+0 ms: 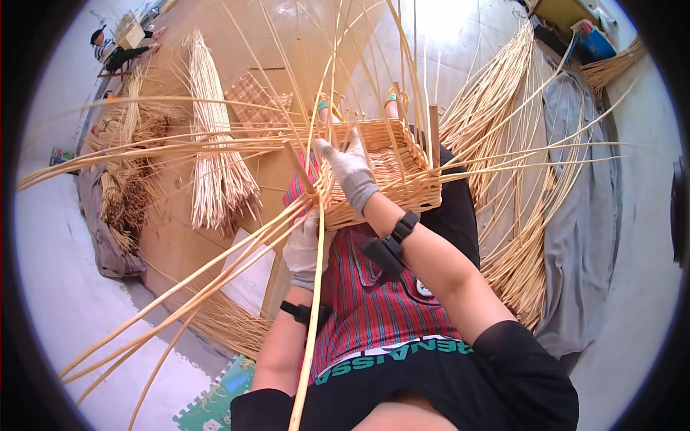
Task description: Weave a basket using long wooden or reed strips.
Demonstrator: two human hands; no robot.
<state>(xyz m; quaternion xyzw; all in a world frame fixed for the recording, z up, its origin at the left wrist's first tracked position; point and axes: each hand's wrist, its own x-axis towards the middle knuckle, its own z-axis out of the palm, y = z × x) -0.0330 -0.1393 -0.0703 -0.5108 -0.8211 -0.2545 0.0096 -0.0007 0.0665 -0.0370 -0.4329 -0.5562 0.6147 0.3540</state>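
On my lap rests a partly woven rectangular wicker basket, with long pale rods sticking out upward and to both sides. My left hand, in a light glove, is closed round its near left corner from below; its fingertips are partly hidden behind rods. A short thick wooden stake stands tilted at that corner. Over the basket's left wall reaches my gloved right hand, its fingers bent around a rod at the wall. A bundle of loose rods runs from the corner toward the lower left.
A pale rod bundle and a flat woven panel lie on the floor ahead. Darker bundles are at the left, long rods on grey cloth at the right. Another person sits at the far left.
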